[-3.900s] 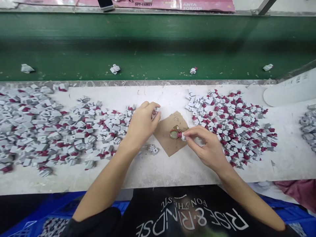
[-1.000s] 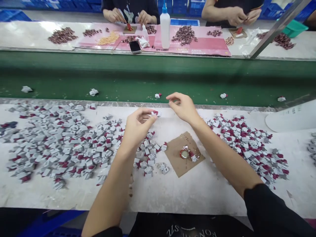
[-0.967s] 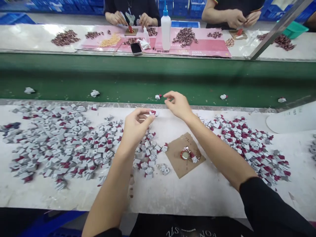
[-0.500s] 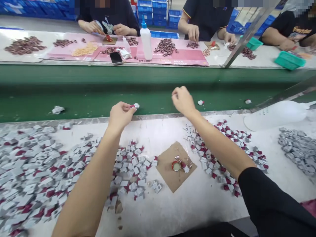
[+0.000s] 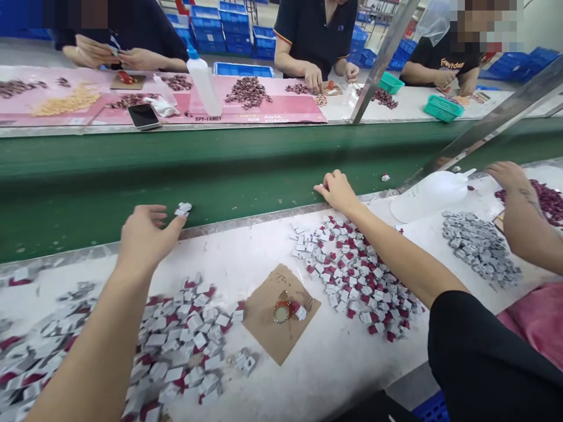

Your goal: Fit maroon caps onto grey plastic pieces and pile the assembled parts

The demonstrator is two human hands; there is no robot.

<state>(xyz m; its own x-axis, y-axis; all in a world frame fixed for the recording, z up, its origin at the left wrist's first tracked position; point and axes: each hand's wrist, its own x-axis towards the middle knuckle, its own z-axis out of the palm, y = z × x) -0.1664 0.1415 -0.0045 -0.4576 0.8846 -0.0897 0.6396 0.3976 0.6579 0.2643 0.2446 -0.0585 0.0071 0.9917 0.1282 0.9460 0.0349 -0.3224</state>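
Note:
My left hand point(image 5: 147, 237) is open over the near edge of the green belt point(image 5: 246, 161), its thumb and fingers apart. A small white piece point(image 5: 183, 208) lies at its thumb tip. Farther right, my right hand point(image 5: 338, 190) reaches onto the belt with its fingers closed on a small white piece point(image 5: 321, 186), mostly hidden by the fingertips. Between my forearms, a brown card point(image 5: 277, 343) on the white table bears a round red-rimmed part point(image 5: 281, 312) and a white and dark red piece point(image 5: 299, 312).
Piles of grey-white and dark red pieces point(image 5: 176, 340) lie left and right point(image 5: 352, 269) of the card. A white bottle point(image 5: 428, 196) lies on its side at the right, near another person's arm point(image 5: 523, 211). Metal posts point(image 5: 385, 61) rise beyond. Several people work across the belt.
The view has swung right. My left hand has opened and let go of its white piece. My right hand has lowered to the belt and closed on a piece there.

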